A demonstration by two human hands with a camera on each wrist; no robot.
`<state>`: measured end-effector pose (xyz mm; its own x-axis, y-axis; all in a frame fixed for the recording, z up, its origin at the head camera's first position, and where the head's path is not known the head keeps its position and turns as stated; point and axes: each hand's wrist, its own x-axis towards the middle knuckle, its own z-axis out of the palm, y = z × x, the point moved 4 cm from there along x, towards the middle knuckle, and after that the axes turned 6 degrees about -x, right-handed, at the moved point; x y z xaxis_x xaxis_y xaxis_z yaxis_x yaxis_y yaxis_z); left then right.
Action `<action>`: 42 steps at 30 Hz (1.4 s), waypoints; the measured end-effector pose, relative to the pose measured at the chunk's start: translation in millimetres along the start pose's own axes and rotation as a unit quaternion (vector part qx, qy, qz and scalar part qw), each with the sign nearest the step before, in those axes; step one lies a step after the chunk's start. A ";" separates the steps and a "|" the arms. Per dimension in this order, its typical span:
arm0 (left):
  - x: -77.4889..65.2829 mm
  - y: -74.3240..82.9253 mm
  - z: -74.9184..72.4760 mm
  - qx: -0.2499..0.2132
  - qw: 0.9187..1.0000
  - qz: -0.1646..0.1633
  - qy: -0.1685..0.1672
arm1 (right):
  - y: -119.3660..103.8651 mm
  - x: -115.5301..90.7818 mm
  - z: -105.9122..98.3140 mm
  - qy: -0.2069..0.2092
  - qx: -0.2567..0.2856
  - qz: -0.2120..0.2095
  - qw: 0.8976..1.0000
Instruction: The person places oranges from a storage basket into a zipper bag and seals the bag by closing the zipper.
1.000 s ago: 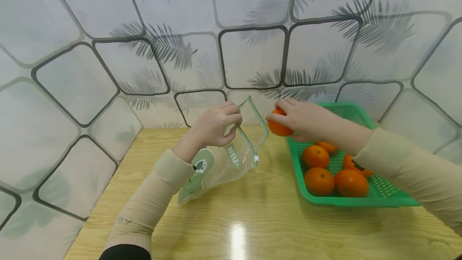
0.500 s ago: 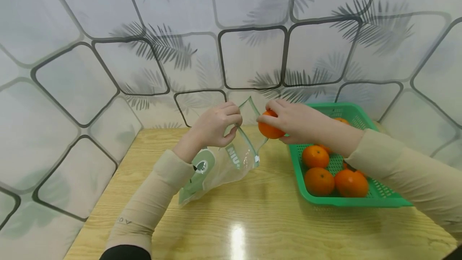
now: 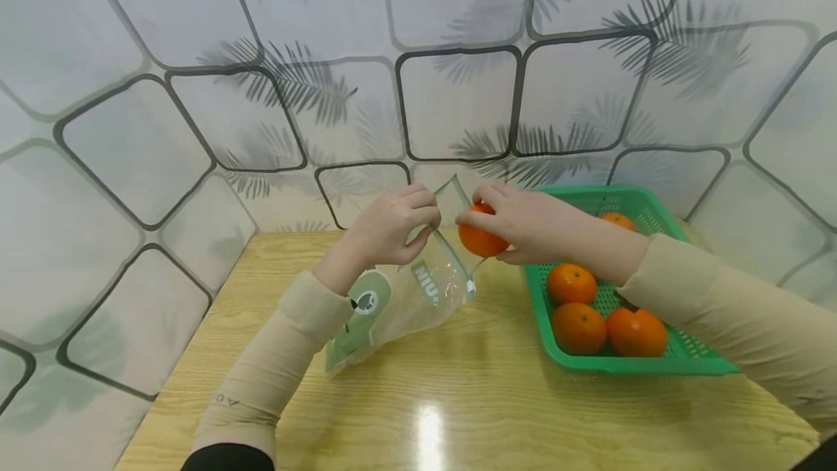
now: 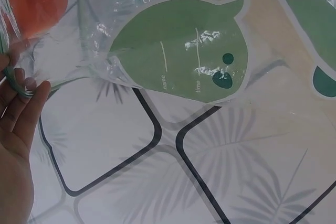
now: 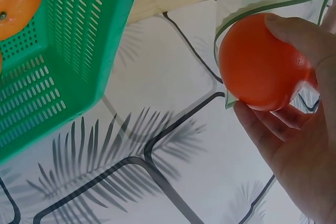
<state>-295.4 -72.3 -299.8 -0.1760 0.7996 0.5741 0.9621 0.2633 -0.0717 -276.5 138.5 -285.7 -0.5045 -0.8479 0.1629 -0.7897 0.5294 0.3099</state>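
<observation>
A clear zip bag [image 3: 418, 293] with green print hangs tilted over the table, its zip mouth spread and facing right. My left hand [image 3: 392, 227] pinches the bag's upper edge between thumb and fingers. In my right hand [image 3: 523, 220] is an orange [image 3: 480, 235], gripped with the thumb on one side and fingers on the other. The orange is right at the bag's mouth; in the right wrist view the bag's green rim passes just behind the orange [image 5: 260, 64]. Through the film in the left wrist view the orange [image 4: 38, 1] shows near the left fingers.
A green plastic basket [image 3: 546, 336] on the right of the wooden table [image 3: 418, 398] holds several oranges [image 3: 578, 328]. My right forearm crosses above the basket and hides part of it. A patterned wall [image 3: 458, 104] stands right behind the table.
My right hand has carried the orange leftward from beside the basket to the bag's mouth. The left hand stays nearly still, and the bag's slider end has shifted slightly right.
</observation>
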 end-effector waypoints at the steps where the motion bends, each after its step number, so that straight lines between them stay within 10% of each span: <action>1: 0.3 0.4 -0.2 0.000 1.000 0.001 0.000 | -0.4 0.3 0.4 -0.001 0.001 0.001 1.000; 42: 3.9 6.0 -10.8 0.019 0.999 0.024 0.038 | -6.4 1.8 10.6 -0.040 -0.005 0.004 0.999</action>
<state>-288.1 -73.4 -289.2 -0.1118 0.7688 0.6297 0.9603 0.2467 -0.1306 -276.0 133.8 -297.3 -0.5366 -0.8390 0.0907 -0.7827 0.5350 0.3182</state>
